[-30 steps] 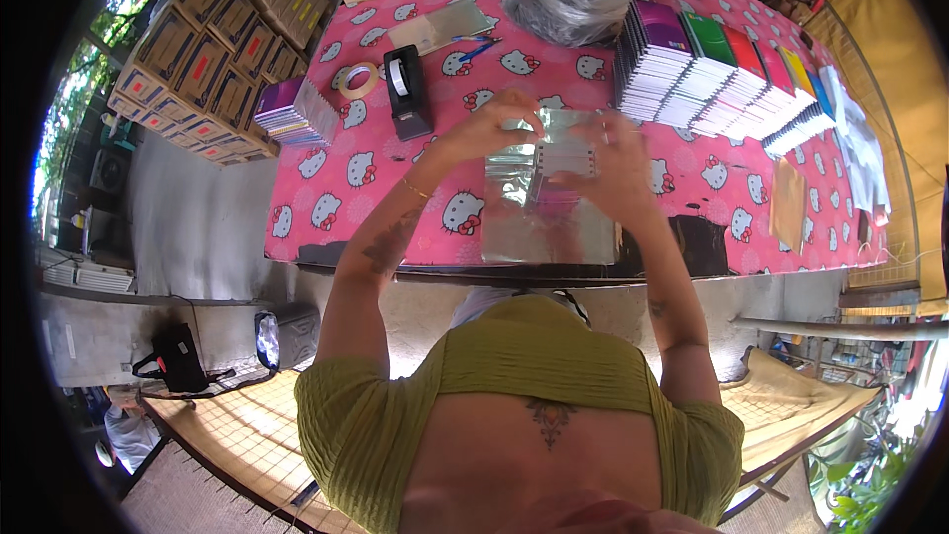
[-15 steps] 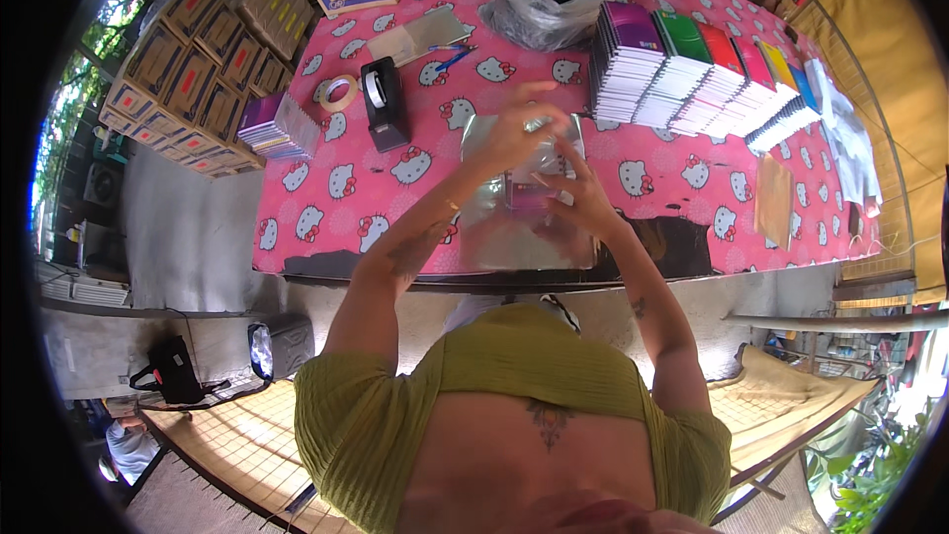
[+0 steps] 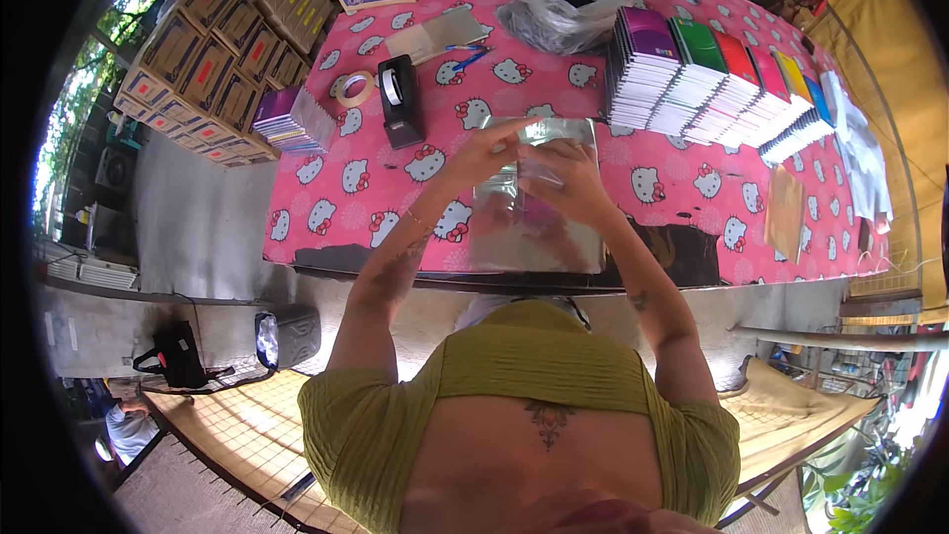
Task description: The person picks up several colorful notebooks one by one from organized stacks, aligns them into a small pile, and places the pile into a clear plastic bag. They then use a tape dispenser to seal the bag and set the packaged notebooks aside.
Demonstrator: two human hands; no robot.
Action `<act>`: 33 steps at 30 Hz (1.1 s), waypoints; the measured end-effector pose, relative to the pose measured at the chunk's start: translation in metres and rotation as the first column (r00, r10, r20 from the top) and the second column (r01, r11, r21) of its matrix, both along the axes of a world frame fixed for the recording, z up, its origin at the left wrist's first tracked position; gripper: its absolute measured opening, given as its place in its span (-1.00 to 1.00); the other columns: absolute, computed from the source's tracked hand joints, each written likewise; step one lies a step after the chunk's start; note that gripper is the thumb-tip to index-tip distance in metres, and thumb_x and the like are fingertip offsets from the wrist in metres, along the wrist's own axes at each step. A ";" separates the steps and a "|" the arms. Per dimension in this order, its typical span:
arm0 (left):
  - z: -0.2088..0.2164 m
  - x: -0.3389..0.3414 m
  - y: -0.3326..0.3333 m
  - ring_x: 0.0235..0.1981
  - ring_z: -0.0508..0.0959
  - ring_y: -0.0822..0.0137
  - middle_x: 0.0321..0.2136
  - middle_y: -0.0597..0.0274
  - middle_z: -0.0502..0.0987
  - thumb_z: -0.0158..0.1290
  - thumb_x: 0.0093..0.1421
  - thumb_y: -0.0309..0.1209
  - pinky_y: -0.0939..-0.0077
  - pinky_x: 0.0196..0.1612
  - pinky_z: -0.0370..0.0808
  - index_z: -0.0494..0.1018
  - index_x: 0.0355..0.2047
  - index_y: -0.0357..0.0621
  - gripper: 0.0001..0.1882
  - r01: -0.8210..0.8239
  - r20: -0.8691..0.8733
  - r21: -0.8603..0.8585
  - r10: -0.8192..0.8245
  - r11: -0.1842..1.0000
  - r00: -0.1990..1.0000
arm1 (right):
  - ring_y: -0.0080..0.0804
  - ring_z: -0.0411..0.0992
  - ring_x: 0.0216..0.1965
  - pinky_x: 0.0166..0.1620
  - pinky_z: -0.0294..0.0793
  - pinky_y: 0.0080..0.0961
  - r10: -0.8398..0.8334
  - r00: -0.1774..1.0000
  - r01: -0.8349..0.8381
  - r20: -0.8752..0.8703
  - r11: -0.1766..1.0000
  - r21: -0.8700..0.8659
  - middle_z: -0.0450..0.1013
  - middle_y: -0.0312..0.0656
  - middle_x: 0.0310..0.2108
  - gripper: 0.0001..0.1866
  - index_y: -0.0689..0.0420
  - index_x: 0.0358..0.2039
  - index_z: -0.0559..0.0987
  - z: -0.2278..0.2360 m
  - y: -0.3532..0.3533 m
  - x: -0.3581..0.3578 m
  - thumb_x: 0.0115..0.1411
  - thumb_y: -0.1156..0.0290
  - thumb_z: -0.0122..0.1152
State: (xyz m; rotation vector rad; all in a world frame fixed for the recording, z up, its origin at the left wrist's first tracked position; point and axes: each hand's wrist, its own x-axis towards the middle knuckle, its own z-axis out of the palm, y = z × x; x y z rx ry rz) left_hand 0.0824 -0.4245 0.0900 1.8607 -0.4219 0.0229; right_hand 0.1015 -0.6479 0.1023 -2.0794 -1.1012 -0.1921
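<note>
Both hands work close together above a stack of clear, glossy plastic sheets (image 3: 539, 249) at the table's near edge. My left hand (image 3: 486, 155) has its index finger reaching right while the other fingers curl in. Facing it, my right hand (image 3: 563, 178) bends its fingers leftward, their tips close to the left hand's. Whatever sits between the fingertips is too small or too clear to make out. Under the right hand a purple patch (image 3: 537, 210) shows at the plastic; the hand partly hides it.
Left of the hands stand a black tape dispenser (image 3: 400, 104), a tape roll (image 3: 355, 89) and a short notebook stack (image 3: 294, 121). Tall stacks of spiral notebooks (image 3: 647, 74) line the right. Behind are a plastic bag (image 3: 559, 10) and blue pens (image 3: 471, 58); a brown board (image 3: 786, 213) lies right.
Both hands have drawn in and lowered a little, their raised, spread fingers now bent together over the plastic. The whole view has shifted slightly.
</note>
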 end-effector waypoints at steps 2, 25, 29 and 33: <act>0.007 0.006 0.001 -0.11 0.43 0.40 -0.19 0.29 0.43 0.17 0.23 -0.50 0.47 -0.02 0.41 0.57 -0.05 -0.09 -0.73 -0.033 0.154 0.163 0.007 0.986 0.988 | -0.23 0.39 0.04 0.11 0.21 -0.16 0.004 1.000 -0.004 0.028 1.000 -0.016 0.50 -0.23 -0.07 -0.49 -0.06 0.01 0.62 0.001 -0.001 0.003 0.06 0.03 0.38; -0.044 0.041 -0.050 0.27 0.28 -0.06 0.29 -0.15 0.16 0.34 0.05 -0.18 0.06 0.25 0.28 0.11 0.35 0.07 -0.09 -0.224 0.231 0.178 0.180 0.958 0.956 | 0.12 0.03 0.38 0.33 0.09 -0.03 0.216 0.971 -0.206 -0.104 0.973 0.105 -0.11 0.09 0.42 -0.47 -0.01 0.08 0.59 -0.068 -0.040 0.023 0.06 0.23 0.44; -0.040 0.040 -0.032 0.27 0.30 0.15 0.25 -0.02 0.24 0.27 0.16 -0.19 0.26 0.24 0.33 -0.06 0.41 -0.21 -0.03 -0.144 -0.391 -0.266 0.030 0.953 0.920 | -0.12 0.20 0.27 0.23 0.26 -0.23 0.152 0.769 0.211 -0.621 0.857 0.471 0.12 0.07 0.31 -0.40 0.06 0.22 0.44 -0.082 -0.033 0.037 0.20 0.19 0.33; -0.052 0.036 -0.006 -0.07 0.48 0.48 -0.05 0.23 0.53 0.15 0.29 -0.34 0.55 -0.04 0.43 0.30 0.24 -0.33 -0.43 0.177 -0.419 -0.147 -0.223 0.973 0.880 | -0.54 0.43 -0.11 -0.05 0.41 -0.55 0.161 0.580 0.127 -0.798 0.950 0.285 0.54 -0.21 -0.12 -0.50 0.15 0.17 0.46 -0.063 -0.012 0.058 0.27 0.23 0.26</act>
